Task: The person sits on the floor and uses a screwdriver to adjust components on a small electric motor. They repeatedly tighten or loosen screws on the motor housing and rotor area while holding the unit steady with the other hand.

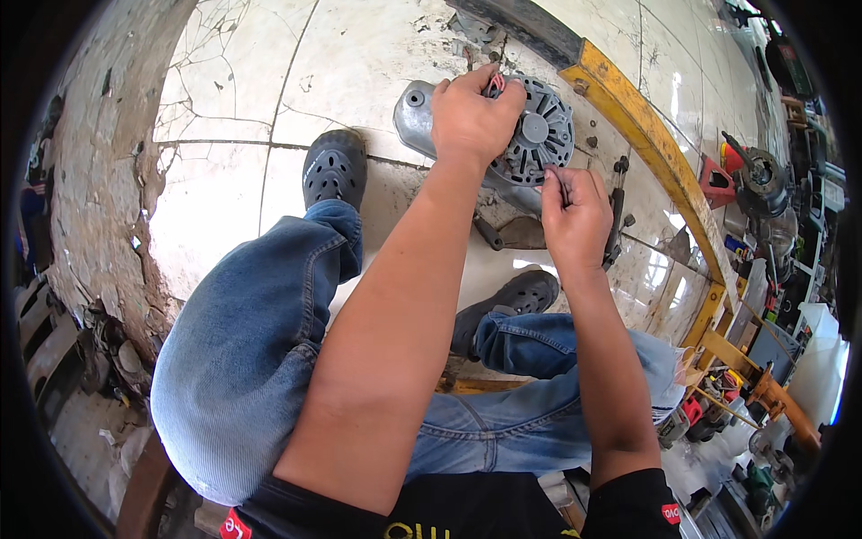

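Note:
A grey round slotted housing with a central hub (536,128), like an alternator's end, rests among metal parts at the upper middle, beside a silver casting (414,117). My left hand (476,117) is closed over its upper-left side, with a bit of red wire (497,83) showing at the fingers. My right hand (575,216) has curled fingers, with thumb and forefinger at the housing's lower rim; whether they hold a small part is hidden.
A yellow metal beam (642,126) arcs along the right. Tools and machine parts (759,180) crowd the right side. My dark clogs (332,171) stand on cracked white tiles (224,81). A dark rod (618,193) lies right of my right hand. Worn concrete (99,225) borders the left.

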`<state>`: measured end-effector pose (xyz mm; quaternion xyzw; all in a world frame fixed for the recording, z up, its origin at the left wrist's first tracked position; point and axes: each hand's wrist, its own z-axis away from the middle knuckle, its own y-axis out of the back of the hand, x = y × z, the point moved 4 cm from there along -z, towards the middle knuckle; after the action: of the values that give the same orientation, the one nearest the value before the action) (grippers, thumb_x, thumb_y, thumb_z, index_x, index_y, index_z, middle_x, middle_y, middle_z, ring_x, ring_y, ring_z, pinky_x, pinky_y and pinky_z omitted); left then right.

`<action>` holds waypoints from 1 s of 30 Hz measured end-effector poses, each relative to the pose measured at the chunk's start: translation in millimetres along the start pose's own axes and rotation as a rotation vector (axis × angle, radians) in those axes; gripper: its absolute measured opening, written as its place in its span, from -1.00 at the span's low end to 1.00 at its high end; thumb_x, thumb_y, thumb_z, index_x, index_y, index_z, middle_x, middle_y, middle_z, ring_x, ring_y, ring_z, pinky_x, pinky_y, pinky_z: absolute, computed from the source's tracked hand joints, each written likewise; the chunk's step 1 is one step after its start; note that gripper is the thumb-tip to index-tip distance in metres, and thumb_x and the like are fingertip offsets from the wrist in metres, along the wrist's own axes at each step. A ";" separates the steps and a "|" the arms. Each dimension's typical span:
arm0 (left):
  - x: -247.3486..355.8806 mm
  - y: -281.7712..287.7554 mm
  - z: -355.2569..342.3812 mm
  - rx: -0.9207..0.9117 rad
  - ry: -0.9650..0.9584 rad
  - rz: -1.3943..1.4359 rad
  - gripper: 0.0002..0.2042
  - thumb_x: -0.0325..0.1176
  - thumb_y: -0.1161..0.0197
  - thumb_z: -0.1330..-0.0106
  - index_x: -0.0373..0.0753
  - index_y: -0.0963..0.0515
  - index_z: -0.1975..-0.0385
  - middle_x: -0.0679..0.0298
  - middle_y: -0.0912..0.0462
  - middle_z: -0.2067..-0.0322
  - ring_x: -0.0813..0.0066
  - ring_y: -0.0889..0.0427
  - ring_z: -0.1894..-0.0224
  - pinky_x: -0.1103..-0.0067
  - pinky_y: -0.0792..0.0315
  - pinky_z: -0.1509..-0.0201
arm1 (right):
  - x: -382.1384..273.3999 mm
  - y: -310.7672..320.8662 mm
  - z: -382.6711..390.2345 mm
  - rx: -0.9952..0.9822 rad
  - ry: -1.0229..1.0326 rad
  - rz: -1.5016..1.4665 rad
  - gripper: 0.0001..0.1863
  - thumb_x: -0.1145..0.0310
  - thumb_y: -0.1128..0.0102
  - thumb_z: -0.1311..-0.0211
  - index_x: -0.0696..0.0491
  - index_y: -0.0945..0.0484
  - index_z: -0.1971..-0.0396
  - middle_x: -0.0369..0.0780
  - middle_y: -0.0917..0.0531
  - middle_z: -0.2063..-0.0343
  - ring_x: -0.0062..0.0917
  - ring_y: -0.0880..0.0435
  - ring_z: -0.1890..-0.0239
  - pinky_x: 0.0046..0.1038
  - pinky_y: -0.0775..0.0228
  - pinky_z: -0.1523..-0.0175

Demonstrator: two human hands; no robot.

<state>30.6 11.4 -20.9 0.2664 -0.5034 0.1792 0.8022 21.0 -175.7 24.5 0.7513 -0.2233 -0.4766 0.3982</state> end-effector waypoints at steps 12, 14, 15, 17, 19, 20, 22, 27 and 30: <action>1.0 3.2 -2.9 -0.015 0.028 0.012 -0.46 0.02 -0.27 -0.14 -0.17 -0.69 -0.07 0.01 -0.67 -0.06 0.00 -0.41 -0.30 0.31 -0.28 -0.43 | -10.9 7.2 -12.4 -0.098 0.027 0.089 -0.92 0.45 -0.35 -0.21 0.11 -0.63 0.38 -0.09 -0.63 0.41 -0.12 -0.64 0.35 -0.18 -0.48 0.26; 1.0 2.2 -1.9 -0.022 0.034 0.005 -0.46 0.01 -0.27 -0.14 -0.17 -0.69 -0.07 0.00 -0.67 -0.06 0.00 -0.41 -0.30 0.31 -0.28 -0.42 | -12.3 5.6 -19.6 -0.077 0.060 0.053 -0.92 0.45 -0.35 -0.21 0.11 -0.62 0.38 -0.10 -0.63 0.42 -0.11 -0.64 0.36 -0.18 -0.48 0.26; 1.8 1.8 -2.3 -0.022 0.026 0.011 -0.46 0.01 -0.27 -0.14 -0.17 -0.69 -0.07 -0.01 -0.67 -0.06 0.00 -0.41 -0.30 0.31 -0.28 -0.43 | -12.3 4.3 -24.0 -0.067 0.076 0.035 -0.93 0.45 -0.35 -0.21 0.10 -0.62 0.39 -0.10 -0.63 0.42 -0.11 -0.64 0.36 -0.18 -0.48 0.26; 2.3 0.9 -1.8 -0.026 0.014 0.027 -0.45 0.01 -0.27 -0.14 -0.19 -0.68 -0.07 -0.01 -0.67 -0.06 0.00 -0.41 -0.30 0.30 -0.27 -0.43 | -8.8 1.0 -28.9 -0.094 0.064 0.009 -0.92 0.46 -0.35 -0.21 0.11 -0.62 0.39 -0.10 -0.63 0.42 -0.11 -0.64 0.36 -0.19 -0.48 0.26; 0.1 2.7 -1.5 -0.015 0.005 0.033 -0.45 0.02 -0.28 -0.14 -0.19 -0.68 -0.07 -0.01 -0.67 -0.06 0.00 -0.40 -0.31 0.30 -0.26 -0.44 | -6.7 2.0 -27.6 -0.123 0.056 -0.001 -0.92 0.46 -0.35 -0.20 0.12 -0.62 0.39 -0.10 -0.63 0.42 -0.11 -0.64 0.36 -0.19 -0.48 0.26; -0.5 3.9 -2.6 -0.006 -0.001 0.037 -0.45 0.02 -0.28 -0.14 -0.19 -0.68 -0.07 -0.01 -0.67 -0.07 0.00 -0.39 -0.32 0.30 -0.26 -0.44 | -6.1 4.6 -21.9 -0.138 0.054 0.002 -0.92 0.46 -0.35 -0.20 0.12 -0.62 0.39 -0.09 -0.63 0.41 -0.11 -0.64 0.36 -0.19 -0.48 0.26; -1.9 2.8 -2.0 -0.013 0.031 0.025 -0.45 0.01 -0.28 -0.15 -0.19 -0.68 -0.08 0.00 -0.66 -0.07 0.00 -0.37 -0.33 0.30 -0.25 -0.44 | -4.8 7.5 -16.0 -0.148 0.048 0.005 -0.92 0.47 -0.36 -0.20 0.12 -0.62 0.39 -0.09 -0.63 0.41 -0.12 -0.65 0.36 -0.20 -0.48 0.28; -1.3 0.1 -1.8 -0.023 0.027 0.043 -0.46 0.00 -0.28 -0.16 -0.19 -0.67 -0.08 0.00 -0.66 -0.08 0.00 -0.35 -0.35 0.30 -0.25 -0.45 | -5.9 3.8 -29.5 -0.104 0.084 0.021 -0.92 0.50 -0.36 -0.18 0.13 -0.61 0.39 -0.10 -0.62 0.42 -0.13 -0.65 0.39 -0.22 -0.49 0.31; 0.0 0.2 -0.4 -0.022 0.029 0.060 -0.47 -0.01 -0.28 -0.16 -0.20 -0.68 -0.07 0.00 -0.66 -0.07 -0.01 -0.35 -0.35 0.30 -0.25 -0.45 | 0.0 1.2 -25.5 -0.128 0.066 -0.016 -0.93 0.50 -0.35 -0.19 0.13 -0.61 0.39 -0.10 -0.62 0.42 -0.14 -0.65 0.39 -0.22 -0.49 0.30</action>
<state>30.7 11.8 -21.0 0.2399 -0.5013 0.2014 0.8066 43.8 -166.5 31.3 0.7414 -0.1729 -0.4680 0.4488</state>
